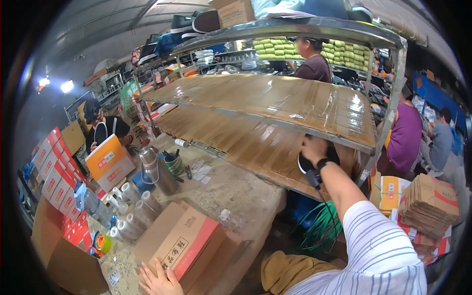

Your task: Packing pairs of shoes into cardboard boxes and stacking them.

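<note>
My left hand (160, 280) lies with fingers spread on the near end of a brown and red cardboard box (191, 237), which rests on the worn table (258, 199). Stretched out to the right, my right arm reaches under the rack's upper deck. There my right hand (314, 148) is closed on a black shoe (332, 156) with a pale sole edge, over the lower shelf (268, 147). The hand and wrist hide part of the shoe, so I cannot tell whether it is one or a pair.
A metal rack (314, 129) with tape-covered cardboard decks spans the far side. On the table stand a steel thermos (157, 172), clear film rolls (132, 223) and a plastic bottle (98, 211). Bundled flat cartons (427, 201) lie right; green straps (322, 223) hang below. Several people work nearby.
</note>
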Demonstrator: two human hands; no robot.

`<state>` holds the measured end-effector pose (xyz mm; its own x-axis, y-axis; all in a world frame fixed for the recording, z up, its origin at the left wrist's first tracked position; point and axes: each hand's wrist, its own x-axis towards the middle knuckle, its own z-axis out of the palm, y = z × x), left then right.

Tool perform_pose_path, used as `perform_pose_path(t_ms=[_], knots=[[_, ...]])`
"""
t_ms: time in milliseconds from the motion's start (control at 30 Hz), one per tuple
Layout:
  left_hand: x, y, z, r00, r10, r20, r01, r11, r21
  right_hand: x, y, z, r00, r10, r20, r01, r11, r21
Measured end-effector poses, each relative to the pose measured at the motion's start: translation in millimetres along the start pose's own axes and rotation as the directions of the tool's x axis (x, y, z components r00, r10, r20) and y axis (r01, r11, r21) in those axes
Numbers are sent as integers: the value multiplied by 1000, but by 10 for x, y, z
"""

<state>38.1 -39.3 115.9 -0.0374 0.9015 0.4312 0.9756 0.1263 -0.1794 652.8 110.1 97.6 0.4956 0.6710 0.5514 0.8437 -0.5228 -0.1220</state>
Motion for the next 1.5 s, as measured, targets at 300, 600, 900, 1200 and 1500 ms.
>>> perform_pose_path(t_ms=[300, 600, 900, 1200, 1500], knots=[[18, 62, -48, 999, -10, -39, 7, 998, -64, -234, 165, -6, 960, 267, 80, -271, 962, 37], [9, 161, -159, 968, -132, 215, 173, 968, -183, -71, 231, 306, 943, 246, 225, -288, 941, 177], [66, -6, -505, 988, -151, -17, 127, 883, -452, -973, -1420, -796, 773, -518, 366, -533, -220, 817], [-413, 471, -1, 912, -249, -327, 104, 909, -404, -1869, -1515, -1062, 474, -838, 269, -818, -306, 487], [-193, 1168, -719, 962, -188, 200, 128, -337, -933, -2109, -1965, -1081, 323, -879, 351, -926, -216, 310]])
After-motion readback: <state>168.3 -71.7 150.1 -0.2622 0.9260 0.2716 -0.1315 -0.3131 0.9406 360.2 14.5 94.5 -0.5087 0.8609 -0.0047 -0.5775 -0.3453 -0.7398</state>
